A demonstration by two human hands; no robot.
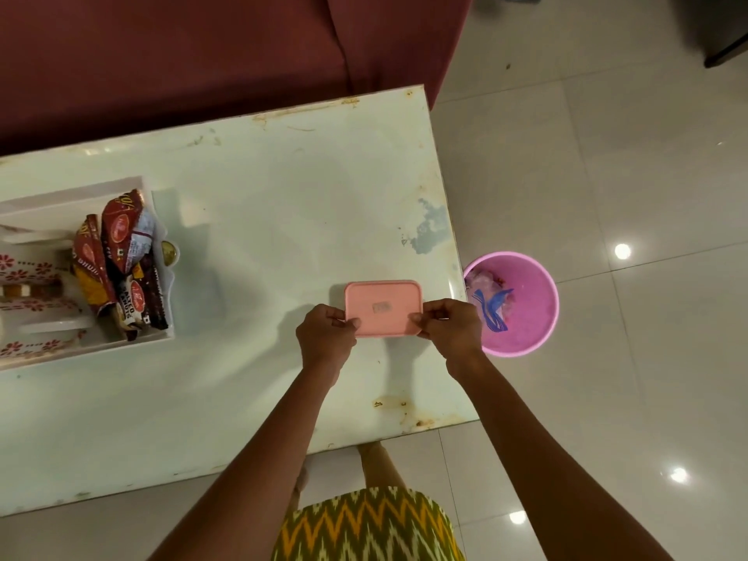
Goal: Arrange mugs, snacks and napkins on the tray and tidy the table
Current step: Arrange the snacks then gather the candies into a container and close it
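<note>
1. Tray (81,194): white, rectangular and straight-walled, it sits at the far left of the worktop (263,216) and is cut off by the left edge of the view.
2. Its right part holds glossy red and brown snack packets (121,257), crinkled and stacked on end; left of them stand white mugs (28,269) with a red flower pattern.
3. A pink lid (382,307), smooth plastic, rectangular with rounded corners and a small pale label in the middle, lies near the worktop's right edge. Whether a box sits under it cannot be told.
4. The left hand (326,338) pinches the lid's near left corner, thumb on top. The right hand (451,325) pinches its right side in the same way.
5. The worktop is pale, glossy and worn, with rusty chips along its far and near edges and a scuffed grey patch by the right edge.
6. Between tray and lid the surface is bare.
7. On the tiled floor (607,155), just beside the worktop's right edge, stands a round pink bucket (526,309) with crumpled wrappers inside.
8. A maroon sofa (202,54) runs along the far side.
</note>
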